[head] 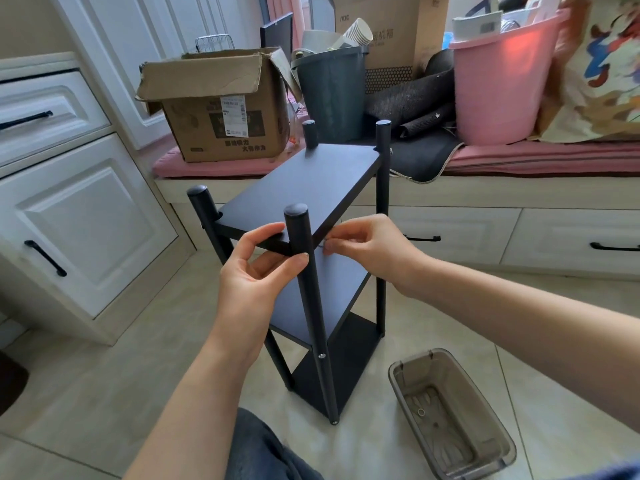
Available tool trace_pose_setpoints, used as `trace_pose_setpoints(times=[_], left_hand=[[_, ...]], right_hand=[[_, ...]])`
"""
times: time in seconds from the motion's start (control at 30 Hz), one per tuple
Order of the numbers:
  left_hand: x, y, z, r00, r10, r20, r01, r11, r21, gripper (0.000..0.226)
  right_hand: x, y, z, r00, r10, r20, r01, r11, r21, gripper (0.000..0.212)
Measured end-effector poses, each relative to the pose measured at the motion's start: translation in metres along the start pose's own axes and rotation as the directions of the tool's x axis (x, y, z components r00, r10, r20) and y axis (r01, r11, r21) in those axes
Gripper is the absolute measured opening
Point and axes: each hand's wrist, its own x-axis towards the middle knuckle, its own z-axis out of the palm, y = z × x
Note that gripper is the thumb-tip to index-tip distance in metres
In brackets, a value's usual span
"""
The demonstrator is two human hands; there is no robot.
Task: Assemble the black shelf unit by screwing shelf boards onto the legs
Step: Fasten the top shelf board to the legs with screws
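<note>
The black shelf unit (311, 188) stands upright on the tiled floor, with three boards between round black legs. My left hand (256, 271) grips the front edge of the top board beside the near leg (304, 271), thumb on top, fingertips against the leg. My right hand (367, 247) pinches a small thin metal piece, a screw or key, at the right side of that leg, level with the top board. A silver screw head (322, 356) shows lower on the same leg at the middle board.
A grey transparent plastic tray (450, 417) with a small ring inside lies on the floor at the right. White cabinets stand at the left. Behind, a pink-cushioned bench carries a cardboard box (221, 109), a dark bin (332, 95) and a pink bucket (498, 81).
</note>
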Motion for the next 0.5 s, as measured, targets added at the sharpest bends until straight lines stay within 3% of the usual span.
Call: trace_pose_setpoints(times=[0.23, 0.5], left_hand=[[0.001, -0.001, 0.002, 1.000, 0.006, 0.009, -0.006, 1.000, -0.006, 0.054], [0.001, -0.002, 0.002, 1.000, -0.008, 0.007, 0.009, 0.998, -0.061, 0.057]], right_hand=[[-0.001, -0.014, -0.007, 0.974, 0.221, 0.044, -0.219, 0.975, -0.041, 0.009], [-0.003, 0.001, 0.004, 0.996, 0.047, -0.079, -0.052, 0.997, -0.056, 0.010]])
